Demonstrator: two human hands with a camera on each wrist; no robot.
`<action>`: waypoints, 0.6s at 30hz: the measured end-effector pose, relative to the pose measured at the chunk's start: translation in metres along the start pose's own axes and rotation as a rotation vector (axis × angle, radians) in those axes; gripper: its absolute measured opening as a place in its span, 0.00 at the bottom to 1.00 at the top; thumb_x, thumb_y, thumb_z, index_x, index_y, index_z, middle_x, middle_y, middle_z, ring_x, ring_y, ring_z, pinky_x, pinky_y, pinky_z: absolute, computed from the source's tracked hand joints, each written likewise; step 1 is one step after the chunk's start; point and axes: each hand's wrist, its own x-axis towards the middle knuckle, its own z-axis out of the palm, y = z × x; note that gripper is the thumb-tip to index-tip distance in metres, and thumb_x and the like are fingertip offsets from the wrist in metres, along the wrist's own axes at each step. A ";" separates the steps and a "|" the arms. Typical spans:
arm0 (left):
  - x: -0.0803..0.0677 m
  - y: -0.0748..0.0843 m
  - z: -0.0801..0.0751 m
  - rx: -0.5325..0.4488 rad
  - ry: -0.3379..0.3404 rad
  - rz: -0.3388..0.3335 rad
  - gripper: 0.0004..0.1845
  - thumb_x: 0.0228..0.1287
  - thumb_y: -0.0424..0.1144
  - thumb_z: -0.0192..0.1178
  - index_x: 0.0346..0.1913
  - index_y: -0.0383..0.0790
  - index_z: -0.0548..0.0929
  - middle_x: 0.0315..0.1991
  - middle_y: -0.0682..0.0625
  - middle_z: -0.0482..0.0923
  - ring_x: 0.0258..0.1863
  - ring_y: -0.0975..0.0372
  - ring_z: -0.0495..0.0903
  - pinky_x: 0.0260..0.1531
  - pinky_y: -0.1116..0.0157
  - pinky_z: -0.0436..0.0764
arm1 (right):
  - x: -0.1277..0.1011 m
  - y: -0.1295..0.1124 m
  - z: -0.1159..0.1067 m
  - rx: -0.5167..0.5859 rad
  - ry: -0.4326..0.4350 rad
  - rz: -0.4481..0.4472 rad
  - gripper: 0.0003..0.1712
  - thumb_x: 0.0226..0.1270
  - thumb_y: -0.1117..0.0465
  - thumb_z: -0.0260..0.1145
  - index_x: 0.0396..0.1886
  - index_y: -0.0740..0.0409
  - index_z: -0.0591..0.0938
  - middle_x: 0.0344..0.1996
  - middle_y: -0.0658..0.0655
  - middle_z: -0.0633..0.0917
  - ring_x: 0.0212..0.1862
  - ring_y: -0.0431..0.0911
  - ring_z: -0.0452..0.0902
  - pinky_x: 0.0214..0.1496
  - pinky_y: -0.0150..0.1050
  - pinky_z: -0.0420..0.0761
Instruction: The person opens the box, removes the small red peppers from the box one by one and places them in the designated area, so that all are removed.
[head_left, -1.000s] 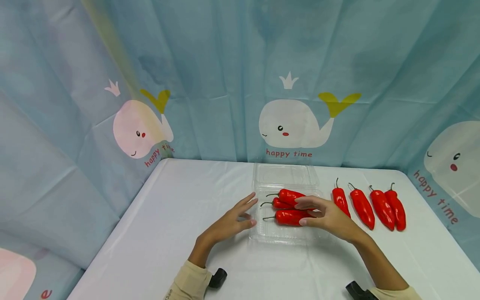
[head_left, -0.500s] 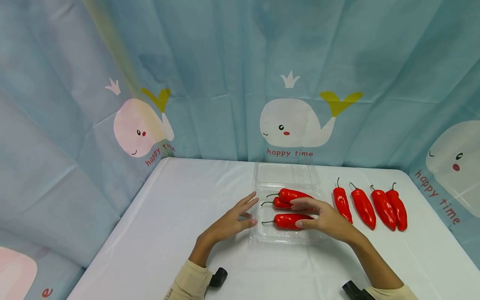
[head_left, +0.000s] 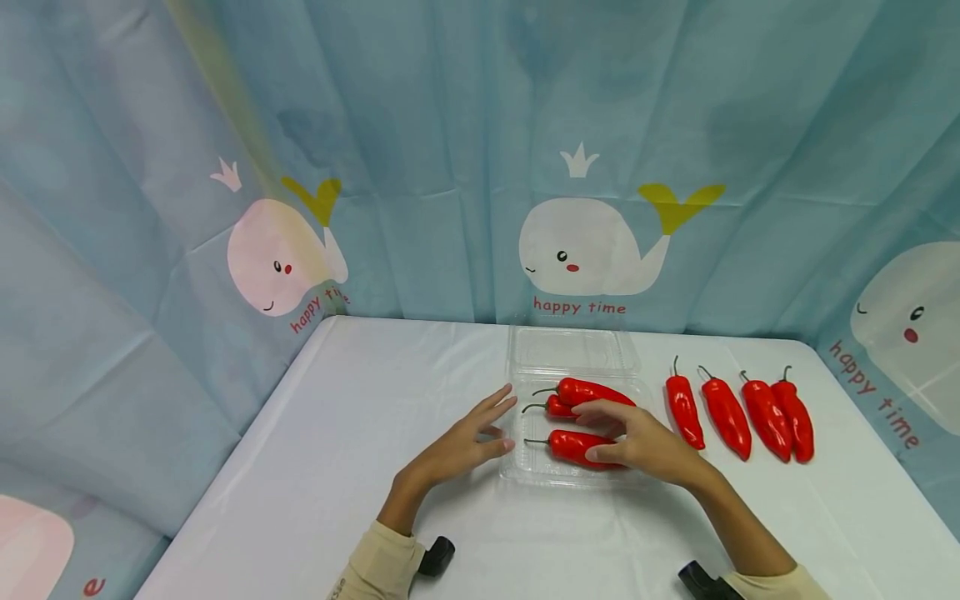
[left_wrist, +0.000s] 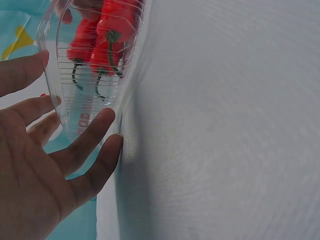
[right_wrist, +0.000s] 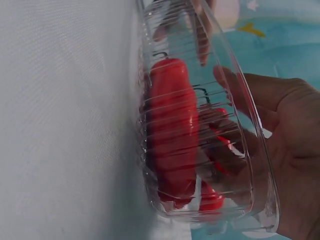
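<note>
A clear plastic clamshell box point(head_left: 540, 475) lies open with its lid point(head_left: 573, 350) folded back. Three red peppers rest in its base, stems to the left: a back pepper point(head_left: 588, 390), a middle pepper point(head_left: 557, 407) and a front pepper point(head_left: 568, 447). My left hand point(head_left: 465, 442), fingers spread, is at the box's left wall; the left wrist view has its fingertips right at the rim. My right hand point(head_left: 648, 442) reaches in over the right side. Its thumb overlaps the front pepper; its other fingers dip between the peppers and hide part of the middle one.
Several more red peppers point(head_left: 726, 417) lie in a row on the white tablecloth point(head_left: 360, 392), right of the box. A blue curtain point(head_left: 420, 250) with whale prints hangs behind the table. Both sleeves carry a black wrist camera point(head_left: 437, 556).
The front pepper has shifted toward the near wall of the box, away from the other two. My right hand has moved slightly left and nearer with it. My left hand has stayed put.
</note>
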 end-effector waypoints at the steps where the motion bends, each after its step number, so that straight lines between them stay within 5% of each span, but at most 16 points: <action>1: 0.000 0.000 0.000 -0.002 0.000 0.000 0.38 0.79 0.46 0.59 0.85 0.46 0.59 0.88 0.59 0.45 0.67 0.49 0.79 0.65 0.42 0.78 | 0.001 0.000 0.001 -0.012 -0.005 0.004 0.37 0.59 0.58 0.81 0.69 0.55 0.80 0.62 0.60 0.84 0.64 0.60 0.76 0.50 0.34 0.86; 10: 0.001 0.000 0.000 0.001 -0.005 -0.005 0.38 0.79 0.47 0.60 0.85 0.47 0.59 0.88 0.59 0.44 0.68 0.49 0.79 0.66 0.41 0.78 | 0.005 0.002 0.009 -0.085 0.003 0.038 0.34 0.59 0.61 0.82 0.66 0.55 0.83 0.56 0.59 0.86 0.59 0.56 0.82 0.51 0.46 0.90; 18: 0.000 0.001 0.000 -0.006 -0.001 -0.003 0.38 0.79 0.46 0.59 0.85 0.46 0.59 0.87 0.60 0.44 0.68 0.48 0.79 0.66 0.41 0.78 | 0.006 0.000 0.012 -0.152 -0.011 0.056 0.35 0.58 0.61 0.82 0.66 0.55 0.83 0.48 0.52 0.87 0.54 0.51 0.82 0.49 0.45 0.90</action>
